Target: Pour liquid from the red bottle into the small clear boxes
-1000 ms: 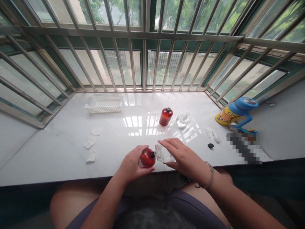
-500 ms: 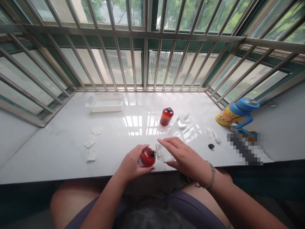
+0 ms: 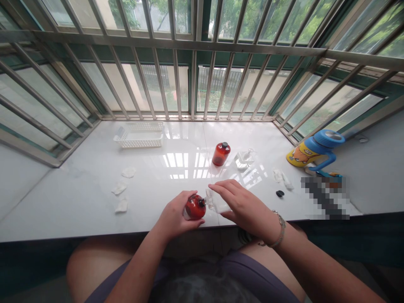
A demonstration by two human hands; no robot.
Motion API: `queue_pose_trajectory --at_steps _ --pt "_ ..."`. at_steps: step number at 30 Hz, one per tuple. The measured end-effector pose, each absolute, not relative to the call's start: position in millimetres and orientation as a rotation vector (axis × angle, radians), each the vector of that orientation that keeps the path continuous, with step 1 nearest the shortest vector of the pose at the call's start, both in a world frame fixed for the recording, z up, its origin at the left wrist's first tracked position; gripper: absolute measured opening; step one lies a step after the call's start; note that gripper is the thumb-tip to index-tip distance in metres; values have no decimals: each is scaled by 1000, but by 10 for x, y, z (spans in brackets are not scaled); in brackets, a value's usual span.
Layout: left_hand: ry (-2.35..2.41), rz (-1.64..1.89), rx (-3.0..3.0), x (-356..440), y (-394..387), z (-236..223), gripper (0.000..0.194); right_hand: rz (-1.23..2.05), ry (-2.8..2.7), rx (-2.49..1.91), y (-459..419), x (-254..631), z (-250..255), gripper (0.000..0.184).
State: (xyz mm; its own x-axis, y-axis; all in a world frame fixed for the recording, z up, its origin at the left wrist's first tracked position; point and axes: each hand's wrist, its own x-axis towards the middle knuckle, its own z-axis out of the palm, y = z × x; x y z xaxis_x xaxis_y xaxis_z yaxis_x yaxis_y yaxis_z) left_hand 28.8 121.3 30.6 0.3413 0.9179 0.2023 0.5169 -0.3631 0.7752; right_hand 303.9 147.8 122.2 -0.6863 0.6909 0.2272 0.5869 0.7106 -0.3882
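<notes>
My left hand [image 3: 173,213] is wrapped round an amber bottle [image 3: 195,207], which is tilted with its dark, uncapped neck pointing right. In my right hand [image 3: 243,204] is a clear square bottle [image 3: 217,203], lying on its side with its mouth against the amber bottle's neck. The fingers hide part of the clear bottle, and I cannot tell whether liquid is passing between the two. Both bottles are held over the front edge of the white counter [image 3: 176,181]. A black cap [image 3: 280,193] lies on the counter to the right of my right hand.
Behind my hands stand a capped amber bottle [image 3: 221,154] and another clear square bottle [image 3: 243,160]. White crumpled tissues [image 3: 119,188] lie at left, more tissue [image 3: 282,178] at right. A white basket [image 3: 140,135] sits by the barred window. A blue-yellow flask [image 3: 311,149] is far right.
Almost nothing differs. Both hands keep the bottles mouth to mouth in the same place, and the view has shifted very slightly.
</notes>
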Motion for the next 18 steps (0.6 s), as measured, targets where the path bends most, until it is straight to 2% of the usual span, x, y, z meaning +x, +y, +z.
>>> queue_pose_trajectory --at_steps 18 --pt "1255 850 1983 282 1220 287 79 285 -2632 -976 1488 3032 1235 97"
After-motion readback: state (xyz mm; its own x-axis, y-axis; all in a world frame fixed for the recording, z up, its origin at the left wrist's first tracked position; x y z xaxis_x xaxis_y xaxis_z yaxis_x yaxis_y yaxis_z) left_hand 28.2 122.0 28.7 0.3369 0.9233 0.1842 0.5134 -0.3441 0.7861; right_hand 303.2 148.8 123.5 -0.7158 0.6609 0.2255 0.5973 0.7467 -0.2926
